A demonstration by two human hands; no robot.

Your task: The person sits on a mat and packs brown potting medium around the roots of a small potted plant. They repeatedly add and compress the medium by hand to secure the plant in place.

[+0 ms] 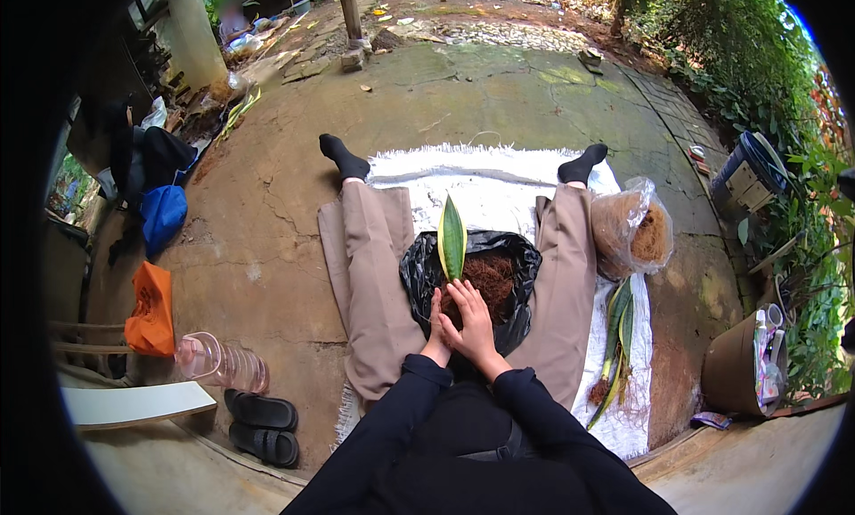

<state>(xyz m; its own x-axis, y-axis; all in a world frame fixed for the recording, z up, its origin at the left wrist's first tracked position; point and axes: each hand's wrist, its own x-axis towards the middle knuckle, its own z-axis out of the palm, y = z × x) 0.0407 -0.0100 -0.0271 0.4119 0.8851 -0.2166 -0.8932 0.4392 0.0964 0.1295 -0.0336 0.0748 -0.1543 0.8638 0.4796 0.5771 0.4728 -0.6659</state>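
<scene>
A snake plant leaf [452,238] with yellow edges stands upright in a black plastic bag [417,268] that holds dark brown fibrous potting medium [491,278]. The bag lies between my legs. My left hand [437,331] is at the near left side of the leaf's base, fingers pointing up. My right hand [469,321] rests beside it, its fingers over the medium at the foot of the leaf. Whether the fingers pinch the leaf cannot be told. More snake plant leaves with bare roots [618,344] lie on the white woven sheet [638,381] to the right.
A clear plastic bag of brown fibre [631,231] stands by my right leg. Farther right are a bucket [748,174] and a brown bin [735,364]. To the left are an orange bag [150,311], a pink water jug [224,362] and black sandals [262,427]. Another person [232,24] sits far off.
</scene>
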